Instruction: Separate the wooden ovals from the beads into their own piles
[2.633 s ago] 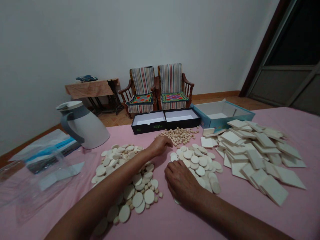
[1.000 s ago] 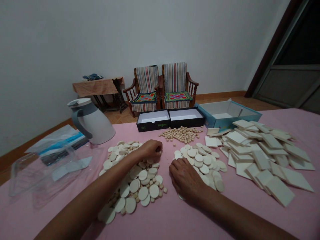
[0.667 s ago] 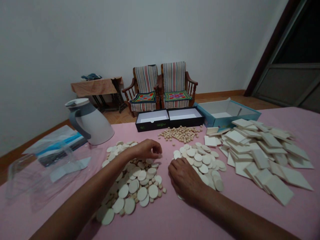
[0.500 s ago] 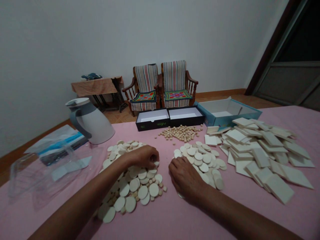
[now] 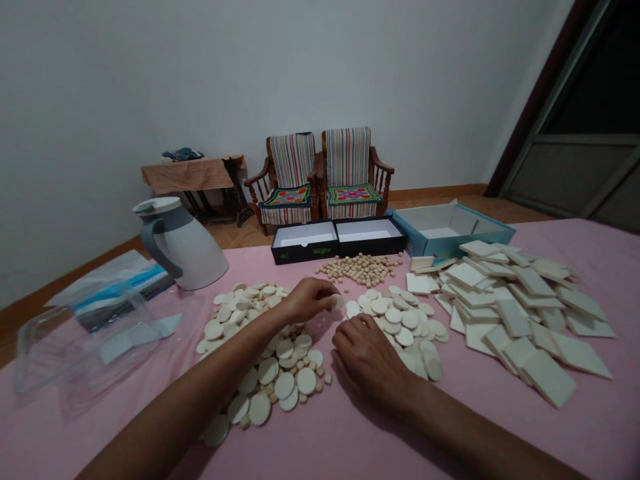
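Observation:
Between the fingertips of my left hand (image 5: 311,300) is a pale round wooden disc (image 5: 339,302), held over the gap between two piles. Below my left wrist spreads a mixed pile of round discs and small wooden beads (image 5: 285,385). My right hand (image 5: 367,357) rests with curled fingers against the near left side of a second pile, made of discs (image 5: 410,320). Whatever its fingers may hold is hidden beneath them. Beyond the discs lies a heap of small wooden beads (image 5: 363,269).
Square wooden tiles (image 5: 520,303) are heaped at the right. Black open boxes (image 5: 304,253) and a blue box (image 5: 465,243) stand along the far edge. A white jug (image 5: 195,253), clear plastic trays (image 5: 50,353) and a blue-grey packet (image 5: 123,297) occupy the left of the pink cloth (image 5: 320,447).
My left hand has moved right and slightly up from the mixed pile, with a disc now showing at its fingertips. My right hand has stayed beside the disc pile.

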The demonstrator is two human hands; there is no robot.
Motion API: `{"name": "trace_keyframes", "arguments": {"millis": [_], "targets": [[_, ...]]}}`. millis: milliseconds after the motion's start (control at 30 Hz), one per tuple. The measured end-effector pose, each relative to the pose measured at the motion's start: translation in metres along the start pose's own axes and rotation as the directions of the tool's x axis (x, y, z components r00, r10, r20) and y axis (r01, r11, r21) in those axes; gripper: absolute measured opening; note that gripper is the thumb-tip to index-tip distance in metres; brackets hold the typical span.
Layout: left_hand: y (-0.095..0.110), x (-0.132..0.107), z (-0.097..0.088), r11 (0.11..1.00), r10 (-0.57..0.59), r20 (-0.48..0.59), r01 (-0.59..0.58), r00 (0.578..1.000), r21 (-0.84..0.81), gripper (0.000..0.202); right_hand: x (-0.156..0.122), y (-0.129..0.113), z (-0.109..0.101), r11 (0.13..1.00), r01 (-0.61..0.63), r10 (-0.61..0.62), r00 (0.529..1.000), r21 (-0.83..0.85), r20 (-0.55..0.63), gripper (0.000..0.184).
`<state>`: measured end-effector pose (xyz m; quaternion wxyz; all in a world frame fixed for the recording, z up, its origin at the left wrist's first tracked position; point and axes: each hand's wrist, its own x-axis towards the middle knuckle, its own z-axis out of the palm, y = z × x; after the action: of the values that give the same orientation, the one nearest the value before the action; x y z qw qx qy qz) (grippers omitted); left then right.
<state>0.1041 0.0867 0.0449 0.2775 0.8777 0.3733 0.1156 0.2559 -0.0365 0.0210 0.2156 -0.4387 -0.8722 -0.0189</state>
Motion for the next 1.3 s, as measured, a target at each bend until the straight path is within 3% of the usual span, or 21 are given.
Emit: {"name": "trace_keyframes", "arguments": {"millis": [133,200,267,367,733,867,1000,1067,1167,1233,1300], "targets": [[0.003,-0.004,-0.003,0.972,0.037,-0.099,-0.059,0.994,-0.229,0.032,-0.007,-0.003,0.0,1.0,0.019,-0.018,1.0,0.014,-0.012,0.007],[-0.003,-0.014,-0.013,0.992,0.014,-0.084,-0.024,0.996,-0.123,0.028,-0.017,-0.006,0.001,0.999,0.021,-0.021,1.0,0.037,-0.002,0.009],[-0.012,-0.025,-0.024,0.995,-0.04,0.018,0.038,0.999,0.09,0.024,-0.028,-0.009,0.003,0.998,0.018,-0.018,1.0,0.064,0.005,0.011],[-0.024,-0.039,-0.032,0.931,-0.15,0.111,0.103,0.982,0.35,0.025,-0.043,-0.013,0.006,0.994,-0.004,0.003,1.0,0.107,0.003,0.012],[-0.029,-0.036,-0.024,0.874,-0.207,0.09,0.143,0.974,0.465,0.022,-0.051,-0.007,0.019,0.991,-0.031,0.035,0.999,0.134,-0.031,0.012],[-0.023,-0.027,-0.02,0.885,-0.19,0.026,0.159,0.981,0.437,0.027,-0.051,-0.008,0.016,0.989,-0.026,0.031,0.999,0.143,-0.033,0.013],[0.001,-0.009,-0.008,0.937,-0.091,0.007,0.083,0.996,0.339,0.03,-0.051,-0.007,0.015,0.988,-0.024,0.028,0.999,0.153,-0.025,0.014],[0.015,0.0,-0.003,0.99,0.03,-0.058,-0.022,0.998,0.138,0.034,-0.051,-0.006,0.016,0.987,-0.023,0.027,0.999,0.156,-0.024,0.014],[0.03,0.005,-0.003,0.979,0.161,-0.212,-0.183,0.964,-0.088,0.034,-0.051,-0.004,0.015,0.988,-0.02,0.023,1.0,0.154,-0.019,0.012],[0.032,0.001,-0.009,0.981,0.165,-0.234,-0.184,0.958,-0.062,0.024,-0.051,-0.004,0.015,0.989,-0.018,0.021,1.0,0.15,-0.016,0.012],[0.027,-0.008,-0.017,0.99,0.138,-0.189,-0.141,0.972,0.0,0.015,-0.05,-0.003,0.014,0.988,-0.022,0.025,1.0,0.151,-0.015,0.013]]}}
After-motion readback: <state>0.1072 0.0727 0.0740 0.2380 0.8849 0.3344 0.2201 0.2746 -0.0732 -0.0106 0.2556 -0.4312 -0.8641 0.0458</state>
